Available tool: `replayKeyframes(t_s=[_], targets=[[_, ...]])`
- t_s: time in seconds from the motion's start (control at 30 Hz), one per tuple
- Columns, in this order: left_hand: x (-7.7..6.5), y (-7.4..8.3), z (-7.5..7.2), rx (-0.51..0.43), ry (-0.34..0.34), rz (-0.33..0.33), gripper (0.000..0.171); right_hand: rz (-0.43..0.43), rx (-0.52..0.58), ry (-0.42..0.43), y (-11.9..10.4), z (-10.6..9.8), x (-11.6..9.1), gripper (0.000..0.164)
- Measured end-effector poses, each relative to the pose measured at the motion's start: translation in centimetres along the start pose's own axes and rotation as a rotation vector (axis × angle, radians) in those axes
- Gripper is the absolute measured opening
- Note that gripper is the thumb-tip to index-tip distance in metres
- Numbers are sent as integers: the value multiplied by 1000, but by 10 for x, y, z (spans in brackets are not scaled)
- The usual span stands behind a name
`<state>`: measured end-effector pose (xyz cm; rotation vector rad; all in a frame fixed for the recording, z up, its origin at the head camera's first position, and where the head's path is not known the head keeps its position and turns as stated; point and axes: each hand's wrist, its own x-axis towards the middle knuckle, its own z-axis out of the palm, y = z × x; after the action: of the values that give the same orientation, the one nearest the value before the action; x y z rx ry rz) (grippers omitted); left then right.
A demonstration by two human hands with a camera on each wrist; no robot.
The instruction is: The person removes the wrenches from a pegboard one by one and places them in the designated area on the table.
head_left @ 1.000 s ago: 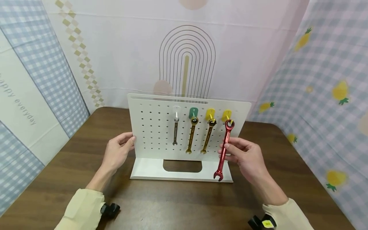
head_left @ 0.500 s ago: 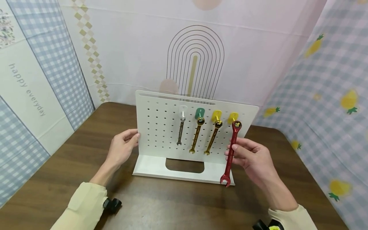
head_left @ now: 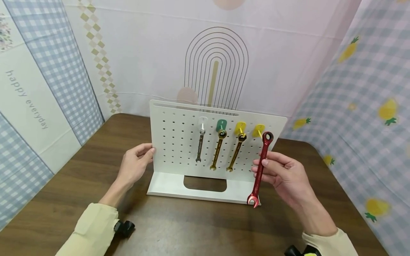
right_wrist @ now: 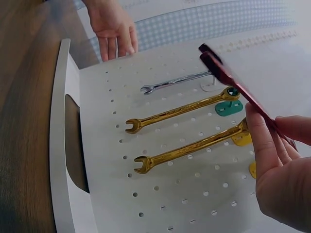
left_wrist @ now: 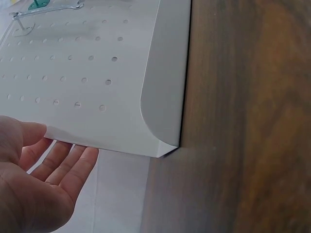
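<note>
My right hand (head_left: 289, 177) pinches a red combination wrench (head_left: 261, 165) between thumb and fingers, ring end up and open jaw down. Its ring stands off to the right of the rightmost yellow hook (head_left: 258, 130). My left hand (head_left: 132, 165) holds the left edge of a white pegboard stand (head_left: 173, 142), thumb at the front face. Still hanging are a small silver wrench (head_left: 200, 147) on a clear hook (head_left: 202, 122), a gold wrench (head_left: 217, 151) on a green hook (head_left: 221, 125), and another gold wrench (head_left: 235, 154) on a yellow hook (head_left: 240, 127).
The stand's base (head_left: 166, 183), with a cutout in it, rests on a brown wooden table (head_left: 179, 227). Behind rises a white cloth (head_left: 141, 53) with a printed arch. Checked cloth walls (head_left: 349, 106) enclose both sides.
The red wrench's ring has come off the rightmost yellow hook and moved right and toward me with my right hand. My left hand keeps its place at the board's edge. The head view has shifted slightly.
</note>
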<state>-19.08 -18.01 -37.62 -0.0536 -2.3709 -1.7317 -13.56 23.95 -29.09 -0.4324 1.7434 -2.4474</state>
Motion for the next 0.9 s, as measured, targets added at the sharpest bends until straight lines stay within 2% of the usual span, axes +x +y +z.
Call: replayKeyframes(t_s=[0.13,0.57,0.9], targets=[[-1,0,0,5,3,-1,40,-14,4,-7,0,-4,-3,33],[-1,-1,1,5,2,11,39,4,3,44,4,-30,-17,33],[0,0,0,34,-12,10,44,46,-26,82,7,-49,-21,32]])
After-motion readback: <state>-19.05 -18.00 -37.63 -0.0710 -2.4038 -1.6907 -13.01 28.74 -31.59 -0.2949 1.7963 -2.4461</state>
